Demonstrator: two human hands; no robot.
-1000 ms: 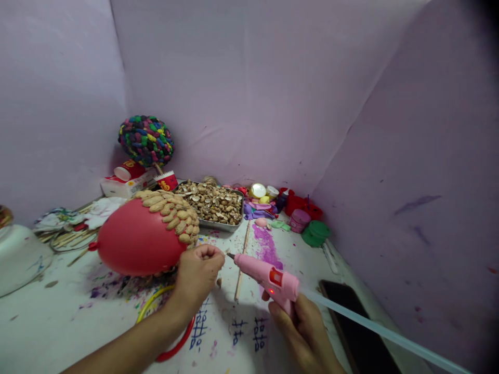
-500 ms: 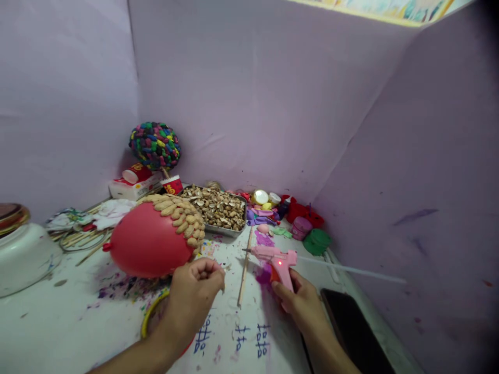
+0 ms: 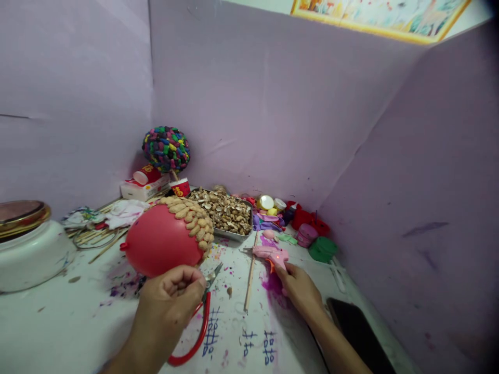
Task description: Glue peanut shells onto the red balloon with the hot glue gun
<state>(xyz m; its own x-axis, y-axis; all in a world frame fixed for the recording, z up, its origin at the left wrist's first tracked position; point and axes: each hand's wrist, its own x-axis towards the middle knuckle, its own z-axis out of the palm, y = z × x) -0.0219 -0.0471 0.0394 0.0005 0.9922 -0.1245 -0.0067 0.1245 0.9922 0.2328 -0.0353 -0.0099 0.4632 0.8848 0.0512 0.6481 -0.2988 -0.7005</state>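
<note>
My right hand is closed round the handle of a pink hot glue gun, its nozzle pointing left and a small red light glowing on its side. My left hand is closed in a pinch in front of a red balloon; whatever its fingertips hold is too small to make out. Rows of peanut shells cover the balloon's far right end. Red-handled scissors lie beside and partly behind my left hand. Between the hands are a thin wooden stick and a small brown piece.
Behind the balloon stands a metal tray heaped with shells. A multicoloured ball sits back left, a white pot far left. A green tub and a dark phone are on the right.
The view has shifted, so most things appear further right. My left hand has moved left relative to the table, uncovering the scissors. The glue gun is lower, and its long clear glue stick no longer shows plainly.
</note>
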